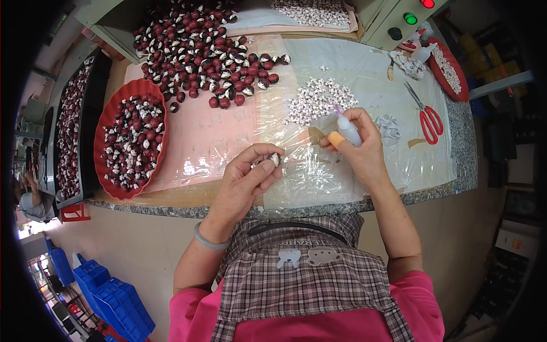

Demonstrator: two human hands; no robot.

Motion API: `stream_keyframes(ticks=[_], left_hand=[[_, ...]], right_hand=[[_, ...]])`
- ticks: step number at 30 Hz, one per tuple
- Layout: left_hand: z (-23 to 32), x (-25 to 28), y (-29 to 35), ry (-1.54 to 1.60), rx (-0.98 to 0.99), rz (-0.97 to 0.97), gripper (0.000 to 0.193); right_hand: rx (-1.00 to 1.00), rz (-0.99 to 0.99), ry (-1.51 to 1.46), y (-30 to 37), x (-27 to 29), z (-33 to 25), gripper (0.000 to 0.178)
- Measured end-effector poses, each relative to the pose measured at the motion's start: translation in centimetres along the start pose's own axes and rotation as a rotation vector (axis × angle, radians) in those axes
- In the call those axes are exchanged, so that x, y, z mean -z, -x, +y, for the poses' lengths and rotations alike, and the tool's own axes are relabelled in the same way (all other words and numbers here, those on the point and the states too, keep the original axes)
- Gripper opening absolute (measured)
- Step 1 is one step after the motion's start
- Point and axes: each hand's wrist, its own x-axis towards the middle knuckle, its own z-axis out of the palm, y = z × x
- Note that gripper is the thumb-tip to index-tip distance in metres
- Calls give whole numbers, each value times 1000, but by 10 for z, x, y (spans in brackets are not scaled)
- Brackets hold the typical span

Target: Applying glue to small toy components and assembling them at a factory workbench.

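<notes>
My left hand (249, 176) is closed in a pinch on a small round black-and-white piece (274, 159), held above the plastic-covered tabletop. In my right hand (362, 148) is a small translucent squeeze bottle (348, 130) with a purplish tip, its nozzle pointing up and away from me. An orange cover wraps one finger of that hand. Just beyond the bottle lies a loose pile of small white pieces with dark marks (319, 100). Far left of it spreads a big heap of dark red, black and white balls (211, 62).
A red scalloped tray (103, 165) of balls and white pieces stands at the left, beside a long black tray (76, 196). Red-handled scissors (431, 124), crumpled tissue (389, 129) and a red dish (462, 91) lie right. Blue crates (122, 305) stand on the floor.
</notes>
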Motion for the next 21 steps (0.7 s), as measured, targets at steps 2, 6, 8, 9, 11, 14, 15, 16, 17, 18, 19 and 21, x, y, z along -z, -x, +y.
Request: stream_keyframes(ticks=[2,6,8,9,11,14,15,16,17,18,19,21], left_hand=[[-1,-1,-1,-5,-3,13,21],[-3,-2,-2,-43,-32,64,25],[-4,6,-2,-7,-15,-41,21],[-3,4,-2,-6,-16,-39,21],[-1,-2,-2,-2,7,24,23],[-1,-1,-2,2,-7,4,24],[-2,0,-2,2,-6,6,24],[-2,1,-1,-6,-13,6,24],[-3,1,-2,-15,-20,3,23],[-3,2,-2,-15,-19,3,23],[-4,2,-2,-26,-19,4,23],[-5,2,-3,-37,-19,6,23]], right_hand=[[48,5,237,-6,-6,-5,16],[378,-32,680,-27,-8,7,16],[464,-53,782,-29,-11,5,16],[467,-80,825,-28,-12,3,18],[468,-108,869,-27,-12,2,20],[472,-129,908,-25,-11,3,20],[469,-152,908,-25,-11,-1,20],[467,-175,909,-24,-12,-3,20],[467,-174,909,-25,-12,-3,20],[504,-197,896,-26,-11,-3,20],[542,-220,883,-27,-11,-4,20],[543,-255,869,-28,-10,-3,20]])
